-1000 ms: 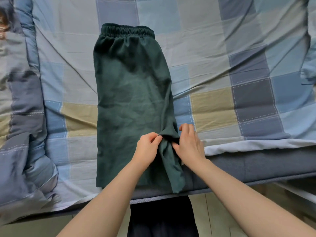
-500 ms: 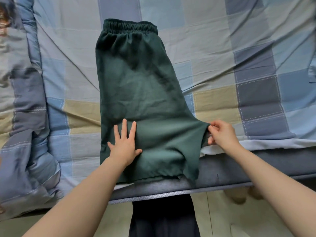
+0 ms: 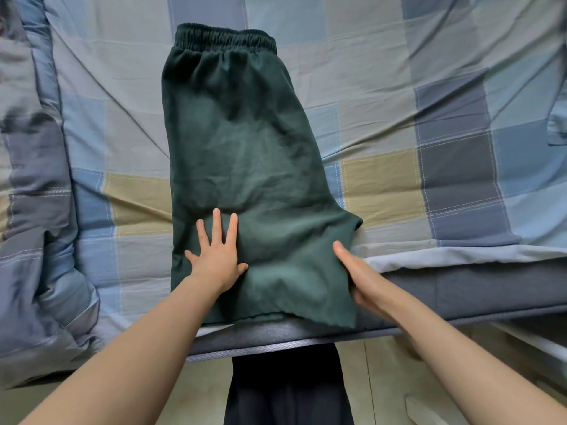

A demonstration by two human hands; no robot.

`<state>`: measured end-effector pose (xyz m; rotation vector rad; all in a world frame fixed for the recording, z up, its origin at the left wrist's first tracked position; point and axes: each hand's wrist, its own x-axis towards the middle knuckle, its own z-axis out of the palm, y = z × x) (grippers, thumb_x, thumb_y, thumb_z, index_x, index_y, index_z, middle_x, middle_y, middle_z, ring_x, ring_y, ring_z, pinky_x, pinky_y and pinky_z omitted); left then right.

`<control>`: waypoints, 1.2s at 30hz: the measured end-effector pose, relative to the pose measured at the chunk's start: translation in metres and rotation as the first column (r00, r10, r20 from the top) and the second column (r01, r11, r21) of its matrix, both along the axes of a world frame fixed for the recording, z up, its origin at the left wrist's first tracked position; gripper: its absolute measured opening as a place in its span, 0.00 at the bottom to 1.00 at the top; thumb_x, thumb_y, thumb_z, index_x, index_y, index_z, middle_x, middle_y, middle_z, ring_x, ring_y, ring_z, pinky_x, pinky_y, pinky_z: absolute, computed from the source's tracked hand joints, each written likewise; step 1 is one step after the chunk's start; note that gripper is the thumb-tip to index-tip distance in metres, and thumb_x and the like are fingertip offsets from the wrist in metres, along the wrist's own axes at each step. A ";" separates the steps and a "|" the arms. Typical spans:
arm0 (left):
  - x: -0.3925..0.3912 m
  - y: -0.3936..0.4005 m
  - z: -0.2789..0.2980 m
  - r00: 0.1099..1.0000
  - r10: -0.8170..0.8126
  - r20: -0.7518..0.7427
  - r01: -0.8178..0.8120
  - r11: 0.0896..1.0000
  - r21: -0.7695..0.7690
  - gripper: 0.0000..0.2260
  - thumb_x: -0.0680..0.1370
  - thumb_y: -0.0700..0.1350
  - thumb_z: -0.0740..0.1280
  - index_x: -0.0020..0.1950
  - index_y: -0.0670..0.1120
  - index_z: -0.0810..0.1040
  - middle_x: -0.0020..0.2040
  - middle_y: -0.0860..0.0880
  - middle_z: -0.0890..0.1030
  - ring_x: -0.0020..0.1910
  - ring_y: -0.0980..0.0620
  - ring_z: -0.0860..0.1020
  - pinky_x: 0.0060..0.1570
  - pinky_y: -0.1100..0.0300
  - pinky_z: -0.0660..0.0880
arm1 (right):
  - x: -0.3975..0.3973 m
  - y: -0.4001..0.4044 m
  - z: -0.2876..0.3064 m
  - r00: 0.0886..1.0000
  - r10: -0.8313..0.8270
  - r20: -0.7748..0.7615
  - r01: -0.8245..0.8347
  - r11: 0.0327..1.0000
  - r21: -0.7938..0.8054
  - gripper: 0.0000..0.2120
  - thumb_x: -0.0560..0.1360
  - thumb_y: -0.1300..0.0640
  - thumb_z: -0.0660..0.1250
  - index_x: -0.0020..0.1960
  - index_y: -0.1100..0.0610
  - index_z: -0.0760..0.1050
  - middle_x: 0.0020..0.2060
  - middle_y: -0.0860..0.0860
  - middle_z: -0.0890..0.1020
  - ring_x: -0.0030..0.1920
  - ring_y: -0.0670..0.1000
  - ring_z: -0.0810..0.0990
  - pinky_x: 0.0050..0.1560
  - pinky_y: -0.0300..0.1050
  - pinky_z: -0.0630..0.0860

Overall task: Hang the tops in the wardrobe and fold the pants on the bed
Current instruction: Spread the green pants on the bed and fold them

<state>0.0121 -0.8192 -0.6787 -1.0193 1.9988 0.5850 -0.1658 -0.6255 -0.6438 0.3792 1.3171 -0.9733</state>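
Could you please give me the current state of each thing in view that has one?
green pants: lying flat on the bed, waistband far, hem at the near edge
left hand: open, fingers spread, pressing on the pants
right hand: open, against the pants' right edge
checked bedsheet: spread, wrinkled

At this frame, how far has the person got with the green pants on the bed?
Done: the dark green pants lie lengthwise on the checked bed sheet, legs stacked. In hand: left hand presses flat, right hand smooths the right edge. Left: folding them shorter toward the waistband. No tops or wardrobe visible.
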 end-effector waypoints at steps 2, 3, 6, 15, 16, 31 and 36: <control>0.000 -0.001 0.001 1.000 -0.007 0.005 0.007 1.000 0.007 0.46 0.78 0.57 0.66 0.77 0.55 0.30 0.74 0.49 0.24 0.76 0.37 0.32 0.66 0.28 0.58 | 0.006 0.012 -0.006 0.991 0.129 0.023 -0.126 0.986 -0.106 0.19 0.77 0.44 0.64 0.66 0.50 0.72 0.60 0.50 0.81 0.62 0.52 0.79 0.67 0.58 0.70; 0.000 -0.001 0.001 1.000 -0.010 0.006 0.010 1.000 0.008 0.46 0.78 0.57 0.66 0.77 0.55 0.30 0.74 0.49 0.24 0.76 0.37 0.32 0.66 0.28 0.58 | 0.008 0.017 -0.007 0.988 0.153 0.020 -0.150 0.983 -0.106 0.19 0.77 0.45 0.64 0.66 0.49 0.72 0.59 0.50 0.81 0.61 0.54 0.79 0.66 0.62 0.69; 0.000 -0.001 0.001 1.000 -0.020 0.010 0.020 1.000 0.004 0.46 0.78 0.57 0.65 0.77 0.55 0.29 0.74 0.49 0.23 0.76 0.37 0.32 0.66 0.28 0.58 | 0.012 0.029 -0.006 0.986 0.168 0.014 -0.169 0.982 0.084 0.14 0.81 0.45 0.57 0.60 0.51 0.73 0.37 0.49 0.83 0.32 0.51 0.82 0.30 0.43 0.77; -0.003 -0.003 0.003 0.998 -0.048 0.038 0.048 0.999 0.002 0.46 0.78 0.58 0.64 0.76 0.53 0.28 0.74 0.48 0.23 0.75 0.36 0.32 0.67 0.28 0.59 | 0.006 0.007 0.018 -0.090 0.838 -0.538 -0.851 0.216 0.479 0.28 0.77 0.31 0.45 0.58 0.50 0.71 0.56 0.56 0.80 0.58 0.60 0.76 0.50 0.51 0.69; -0.003 -0.003 0.004 0.998 -0.052 0.040 0.052 0.999 0.004 0.46 0.78 0.58 0.64 0.76 0.53 0.27 0.74 0.48 0.23 0.75 0.36 0.32 0.67 0.28 0.60 | 0.004 0.004 0.017 -0.119 0.847 -0.518 -0.845 0.187 0.501 0.29 0.77 0.31 0.44 0.59 0.50 0.71 0.56 0.56 0.80 0.59 0.60 0.76 0.51 0.52 0.70; -0.028 0.059 0.013 0.852 -0.379 -0.361 0.258 0.904 -0.340 0.39 0.69 0.43 0.70 0.77 0.47 0.59 0.80 0.42 0.53 0.75 0.32 0.56 0.67 0.38 0.63 | -0.032 0.030 0.013 0.416 0.540 -0.731 -0.376 0.834 0.402 0.12 0.78 0.46 0.58 0.47 0.53 0.74 0.42 0.50 0.81 0.42 0.53 0.81 0.47 0.49 0.74; -0.047 0.141 0.013 0.646 -0.552 -0.527 0.541 0.818 -0.194 0.35 0.68 0.54 0.71 0.74 0.49 0.68 0.76 0.46 0.65 0.75 0.38 0.63 0.68 0.39 0.66 | -0.068 -0.028 -0.040 0.310 0.652 -0.692 -0.456 0.741 0.494 0.19 0.74 0.44 0.68 0.58 0.54 0.71 0.59 0.57 0.73 0.61 0.58 0.70 0.62 0.48 0.67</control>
